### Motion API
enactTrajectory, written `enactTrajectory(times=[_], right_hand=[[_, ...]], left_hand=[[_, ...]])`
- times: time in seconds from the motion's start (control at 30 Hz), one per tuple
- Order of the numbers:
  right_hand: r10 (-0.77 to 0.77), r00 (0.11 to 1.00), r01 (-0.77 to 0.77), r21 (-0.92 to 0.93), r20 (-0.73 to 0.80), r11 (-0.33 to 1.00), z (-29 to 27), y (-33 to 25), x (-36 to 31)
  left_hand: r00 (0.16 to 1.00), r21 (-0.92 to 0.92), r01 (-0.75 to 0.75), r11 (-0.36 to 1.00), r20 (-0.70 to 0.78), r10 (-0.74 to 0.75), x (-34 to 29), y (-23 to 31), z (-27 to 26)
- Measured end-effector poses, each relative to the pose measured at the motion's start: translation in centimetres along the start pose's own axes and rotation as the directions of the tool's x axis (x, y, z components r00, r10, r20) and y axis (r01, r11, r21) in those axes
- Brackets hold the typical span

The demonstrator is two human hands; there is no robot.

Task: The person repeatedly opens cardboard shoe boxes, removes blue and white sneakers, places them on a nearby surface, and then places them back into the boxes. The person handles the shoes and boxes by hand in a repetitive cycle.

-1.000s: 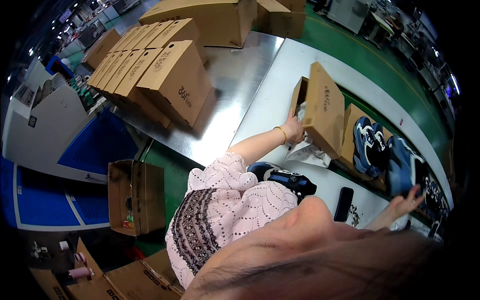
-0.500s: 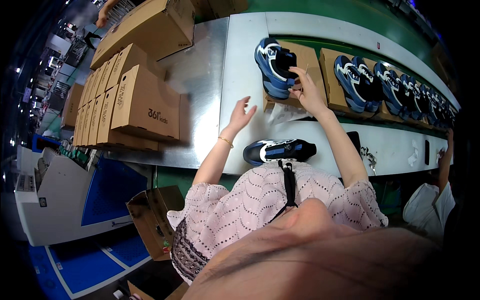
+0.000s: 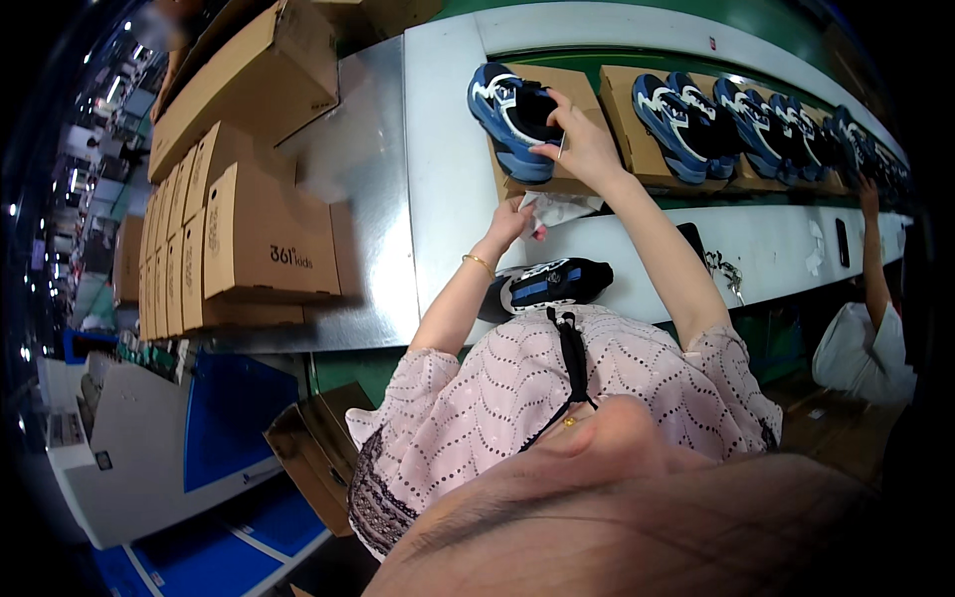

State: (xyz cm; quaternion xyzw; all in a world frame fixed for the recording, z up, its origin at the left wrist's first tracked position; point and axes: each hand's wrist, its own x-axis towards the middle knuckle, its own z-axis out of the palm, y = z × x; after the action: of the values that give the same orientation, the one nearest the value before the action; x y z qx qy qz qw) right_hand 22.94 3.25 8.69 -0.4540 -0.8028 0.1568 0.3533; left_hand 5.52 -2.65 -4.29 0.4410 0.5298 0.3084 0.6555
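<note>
Head view: right grip holds chunky-soled shoe.

Head-worn fisheye, looking down, apparently near

Right hand grips a blue shoe by its collar, cardboard box behind it. Left hand, nearer the body, pinches white paper. Dark shoe between the forearms, on the table. Stacked cartons well left of left hand; keys beyond right forearm.
</note>
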Motion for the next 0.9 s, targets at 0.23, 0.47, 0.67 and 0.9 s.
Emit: enactTrajectory(times=[0.23, 0.47, 0.67, 0.9], right_hand=[[0.155, 0.952, -0.043, 0.389, -0.263, 0.92, -4.2, 3.8, 0.9], [0.283, 0.918, -0.029, 0.662, -0.279, 0.749, -8.1, 6.7, -2.0], [0.203, 0.924, 0.009, 0.547, -0.325, 0.837, -8.1, 7.6, -4.2], [0.427, 0.866, -0.118, 0.722, -0.262, 0.682, -11.6, 5.9, -6.3]], left_hand=[[0.752, 0.875, -0.308, 0.373, -0.015, 0.659, -2.1, 6.8, 2.2], [0.488, 0.91, -0.397, 0.119, 0.099, 0.867, 1.9, 10.0, -1.6], [0.696, 0.863, -0.372, 0.343, 0.015, 0.718, 8.5, 8.9, -7.7], [0.86, 0.851, -0.398, 0.343, 0.216, 0.463, 6.6, 11.4, -4.0]])
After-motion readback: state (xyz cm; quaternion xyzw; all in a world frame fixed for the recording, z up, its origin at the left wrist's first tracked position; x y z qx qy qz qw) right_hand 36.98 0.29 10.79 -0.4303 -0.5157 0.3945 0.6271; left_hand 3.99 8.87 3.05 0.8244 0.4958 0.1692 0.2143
